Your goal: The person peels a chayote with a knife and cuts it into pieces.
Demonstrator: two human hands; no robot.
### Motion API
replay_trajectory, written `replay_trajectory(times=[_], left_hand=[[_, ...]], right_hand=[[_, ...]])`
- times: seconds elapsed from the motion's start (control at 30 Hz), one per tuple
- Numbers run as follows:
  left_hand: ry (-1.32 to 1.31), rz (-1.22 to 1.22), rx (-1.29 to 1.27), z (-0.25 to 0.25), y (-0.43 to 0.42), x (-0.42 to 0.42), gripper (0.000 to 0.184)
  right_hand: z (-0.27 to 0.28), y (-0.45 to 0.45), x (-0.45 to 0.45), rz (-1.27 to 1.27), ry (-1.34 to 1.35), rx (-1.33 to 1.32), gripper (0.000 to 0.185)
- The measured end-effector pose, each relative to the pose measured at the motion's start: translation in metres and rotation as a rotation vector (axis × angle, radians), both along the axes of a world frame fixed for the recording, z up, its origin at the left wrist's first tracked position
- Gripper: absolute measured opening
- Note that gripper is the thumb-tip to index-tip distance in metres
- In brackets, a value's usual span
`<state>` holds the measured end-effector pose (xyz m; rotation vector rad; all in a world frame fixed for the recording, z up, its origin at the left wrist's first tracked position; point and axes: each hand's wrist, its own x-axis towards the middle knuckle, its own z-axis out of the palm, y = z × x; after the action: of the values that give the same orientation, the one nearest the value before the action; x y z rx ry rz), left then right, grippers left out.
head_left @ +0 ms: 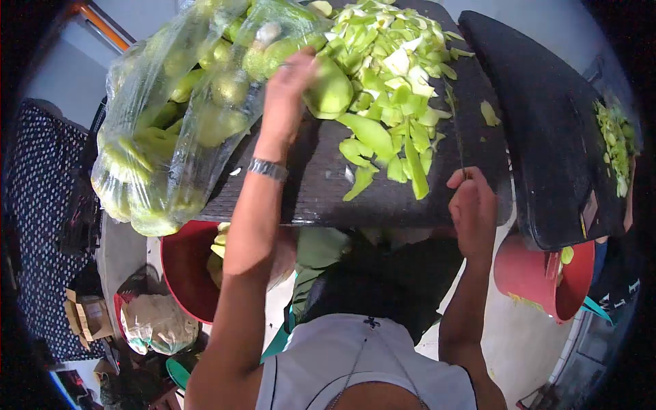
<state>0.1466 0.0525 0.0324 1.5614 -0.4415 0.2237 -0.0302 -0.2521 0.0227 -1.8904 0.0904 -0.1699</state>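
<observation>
My left hand (290, 85), with a bracelet at the wrist, is blurred beside a large green fruit or vegetable (331, 90) on the dark board (307, 198). Its fingers lie at the piece's left side, and whether they grip it cannot be made out. A knife (455, 126) points away from me at the board's right, its handle end in my closed right hand (473, 205). Between the hands lie green slices and peelings (386, 140), heaped higher toward the far edge. Left of my left hand is a clear plastic bag (184, 116) full of green produce.
A second dark board (540, 123) stands to the right, with green scraps (615, 147) and part of another person's arm at its far side. Below are a red tub (188, 273) at left and a red bucket (526, 273) at right. A paper sack (160, 321) sits lower left.
</observation>
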Motion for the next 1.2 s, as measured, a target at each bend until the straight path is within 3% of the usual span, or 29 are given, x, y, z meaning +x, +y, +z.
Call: replay_trajectory(times=[0.07,0.1,0.17,0.37,0.47,0.5,0.57,0.67,0.7,0.77,0.83,0.9,0.97,1.1,1.17,1.2], left_hand=[[0.266,-0.227,-0.827,0.022,0.000,-0.020,0.108],[0.265,-0.355,-0.938,0.022,0.002,-0.023,0.110],[0.290,-0.471,-1.069,0.015,0.003,-0.024,0.108],[0.317,-0.598,-1.026,0.006,-0.001,-0.025,0.099],[0.368,-0.249,-0.737,0.003,0.007,-0.017,0.086],[0.337,0.051,-0.500,0.003,0.005,-0.014,0.067],[0.145,0.543,0.215,0.006,0.007,-0.008,0.047],[-0.004,0.636,0.397,0.009,0.017,-0.015,0.034],[0.130,0.500,0.256,0.019,0.016,-0.037,0.031],[0.150,0.597,0.608,0.035,0.035,-0.079,0.029],[-0.031,0.870,0.482,0.021,0.072,-0.116,0.041],[-0.022,1.090,0.373,0.017,0.115,-0.159,0.047],[-0.256,1.104,0.281,0.000,0.131,-0.208,0.050],[-0.037,1.087,0.357,-0.040,0.150,-0.268,0.047],[0.073,1.078,0.695,-0.081,0.171,-0.281,0.034],[0.024,1.081,0.749,-0.117,0.189,-0.282,0.031]], right_hand=[[-0.004,0.001,0.000,0.006,-0.001,0.040,0.035],[-0.006,0.002,-0.001,0.015,-0.005,0.073,0.035],[-0.005,0.003,0.002,0.020,-0.006,0.083,0.035],[-0.011,0.001,-0.001,0.027,0.010,0.095,0.039],[-0.021,-0.001,-0.001,0.036,0.010,0.147,0.041],[-0.027,-0.002,0.001,0.038,0.009,0.149,0.041],[-0.033,-0.005,0.000,0.047,0.031,0.170,0.042],[-0.036,-0.008,0.002,0.055,0.054,0.241,0.044],[-0.036,-0.009,0.001,0.048,0.052,0.270,0.046],[-0.037,-0.012,0.004,0.038,0.070,0.331,0.049],[-0.039,-0.014,0.004,0.025,0.132,0.408,0.053],[-0.037,-0.012,0.002,0.039,0.154,0.416,0.055],[-0.042,-0.012,0.004,0.034,0.150,0.386,0.057],[-0.049,-0.015,0.004,0.037,0.124,0.373,0.060],[-0.044,-0.011,0.002,-0.005,0.139,0.410,0.060],[-0.044,-0.007,0.002,-0.025,0.145,0.388,0.060]])
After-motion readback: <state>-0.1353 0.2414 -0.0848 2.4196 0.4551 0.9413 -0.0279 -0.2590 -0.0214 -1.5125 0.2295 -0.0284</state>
